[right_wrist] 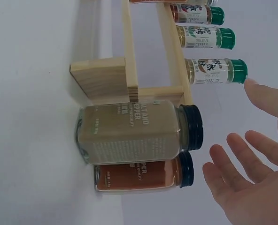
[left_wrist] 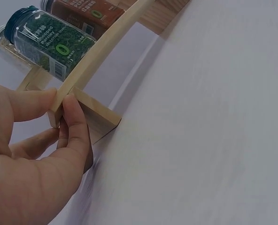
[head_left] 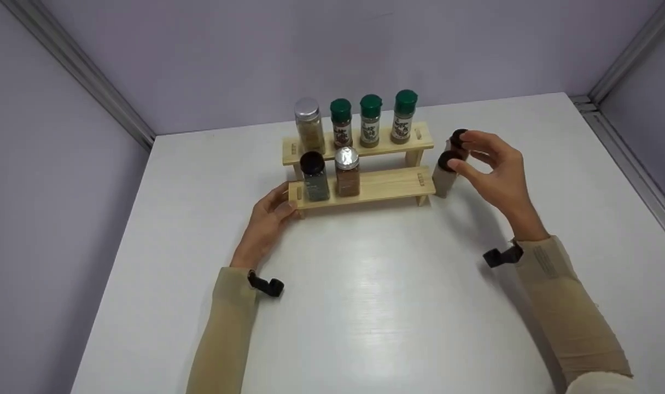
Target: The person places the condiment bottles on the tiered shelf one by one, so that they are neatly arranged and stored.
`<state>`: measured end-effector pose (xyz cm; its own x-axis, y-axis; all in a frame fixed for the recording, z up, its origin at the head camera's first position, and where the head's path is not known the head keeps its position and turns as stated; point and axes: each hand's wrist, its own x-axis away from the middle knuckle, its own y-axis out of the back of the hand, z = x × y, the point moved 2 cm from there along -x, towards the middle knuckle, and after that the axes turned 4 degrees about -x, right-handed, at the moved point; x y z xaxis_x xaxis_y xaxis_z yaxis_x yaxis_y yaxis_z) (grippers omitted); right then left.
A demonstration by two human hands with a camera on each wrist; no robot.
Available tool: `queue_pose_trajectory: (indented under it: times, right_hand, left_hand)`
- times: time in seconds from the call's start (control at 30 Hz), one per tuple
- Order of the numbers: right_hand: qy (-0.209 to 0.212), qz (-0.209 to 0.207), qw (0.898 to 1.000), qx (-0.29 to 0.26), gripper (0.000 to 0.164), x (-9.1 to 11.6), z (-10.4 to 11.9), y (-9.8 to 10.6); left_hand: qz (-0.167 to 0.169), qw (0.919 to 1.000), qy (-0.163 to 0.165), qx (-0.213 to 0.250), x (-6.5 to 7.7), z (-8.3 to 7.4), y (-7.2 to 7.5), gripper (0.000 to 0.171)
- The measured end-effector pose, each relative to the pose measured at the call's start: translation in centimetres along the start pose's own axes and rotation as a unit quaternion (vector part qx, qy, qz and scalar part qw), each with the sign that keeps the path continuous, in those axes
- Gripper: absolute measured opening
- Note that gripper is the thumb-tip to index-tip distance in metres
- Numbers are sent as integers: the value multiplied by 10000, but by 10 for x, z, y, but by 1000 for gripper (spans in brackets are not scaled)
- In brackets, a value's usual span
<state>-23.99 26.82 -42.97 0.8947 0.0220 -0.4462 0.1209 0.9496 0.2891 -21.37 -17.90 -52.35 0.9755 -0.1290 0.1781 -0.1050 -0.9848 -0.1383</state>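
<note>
My left hand (head_left: pixel 264 227) pinches the left end of the lower tier of a two-step wooden spice rack (head_left: pixel 390 186), thumb on one side and fingers beneath. On that tier stand a chopped parsley jar (left_wrist: pixel 50 42) and a red-brown pepper jar (head_left: pixel 348 178). Beside the rack's right end, a salt and pepper jar (right_wrist: pixel 129 131) and another red-brown pepper jar (right_wrist: pixel 134 176) stand upright on the table, both dark-capped. My right hand (head_left: pixel 502 175) is at their caps with fingers spread; in the right wrist view a gap shows between fingers and caps.
On the upper tier stand a silver-capped jar (head_left: pixel 310 128) and green-capped shakers (head_left: pixel 370 123) with white labels. The white table (head_left: pixel 354 306) meets a pale wall (head_left: pixel 228 60) behind the rack. A metal frame post (head_left: pixel 633 54) rises at the right.
</note>
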Motion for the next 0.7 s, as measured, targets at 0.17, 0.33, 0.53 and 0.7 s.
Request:
queue_pose_trajectory:
  times: [0.17, 0.33, 0.53, 0.7]
  right_hand:
    - [-181, 127, 9996, 187, 54, 3, -16, -5]
    - [-401, 281, 9980, 389, 56, 6, -27, -9]
    - [-674, 412, 9954, 544, 61, 11, -38, -11]
    - [-754, 498, 9941, 606, 60, 8, -45, -15]
  left_hand:
    - [40, 10000, 31, 33, 2, 0, 1, 63]
    - [64, 9999, 33, 77, 2, 0, 0, 63]
    - [41, 10000, 59, 18, 1, 2, -2, 62]
    - [-18, 10000, 37, -69, 0, 0, 1, 62]
